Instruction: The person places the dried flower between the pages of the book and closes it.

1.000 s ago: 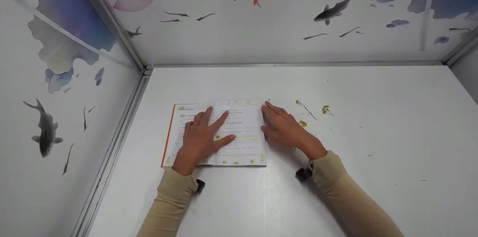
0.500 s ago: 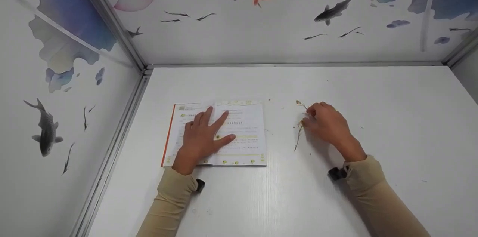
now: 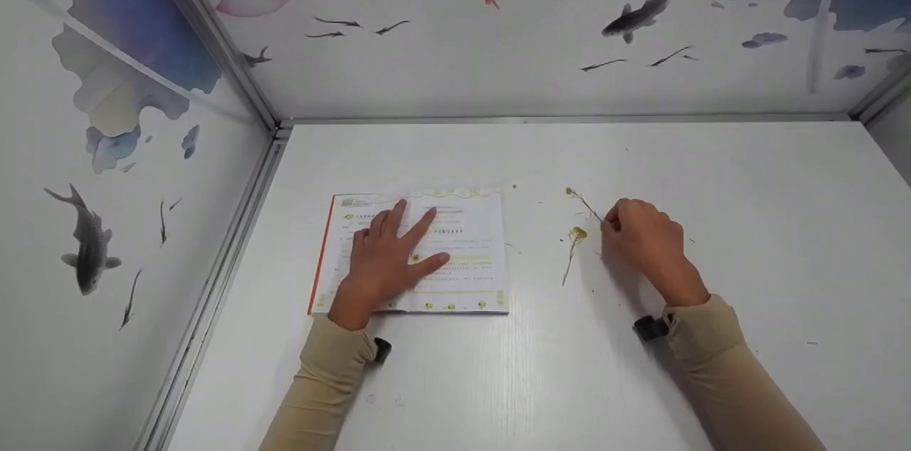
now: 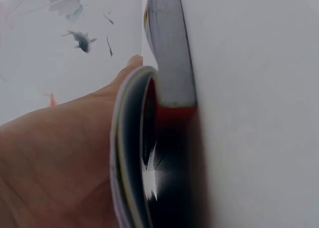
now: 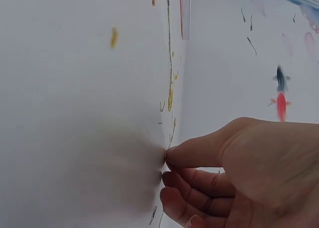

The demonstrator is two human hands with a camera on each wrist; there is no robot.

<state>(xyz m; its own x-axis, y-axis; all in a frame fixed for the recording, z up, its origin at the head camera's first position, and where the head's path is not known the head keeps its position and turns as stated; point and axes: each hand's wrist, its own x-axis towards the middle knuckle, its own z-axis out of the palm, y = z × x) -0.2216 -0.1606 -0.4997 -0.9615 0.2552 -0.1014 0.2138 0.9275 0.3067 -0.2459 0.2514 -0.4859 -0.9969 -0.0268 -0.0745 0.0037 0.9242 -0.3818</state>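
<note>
My left hand (image 3: 378,269) rests with spread fingers on the pages of an open book (image 3: 462,287) with an orange left edge. In the left wrist view, the book's curled page edges (image 4: 122,153) stand in front of the palm. Over to the right, my right hand (image 3: 644,237) pinches the stem end of a small dried yellow flower (image 3: 583,203) between thumb and forefinger. The flower lies on the table, its head pointing away to the left. A second dried yellow flower (image 3: 575,237) lies just left of this hand, with its stem toward me.
Tiny plant crumbs (image 3: 514,186) lie scattered over the white table (image 3: 541,380). Walls printed with fish stand at the back (image 3: 498,81) and left (image 3: 43,365), meeting the table along metal rails (image 3: 192,337).
My right hand has left the book's right edge, moved right to the dried flowers and taken a stem end. The flower seen farthest right earlier is now out of sight. My left hand stays put.
</note>
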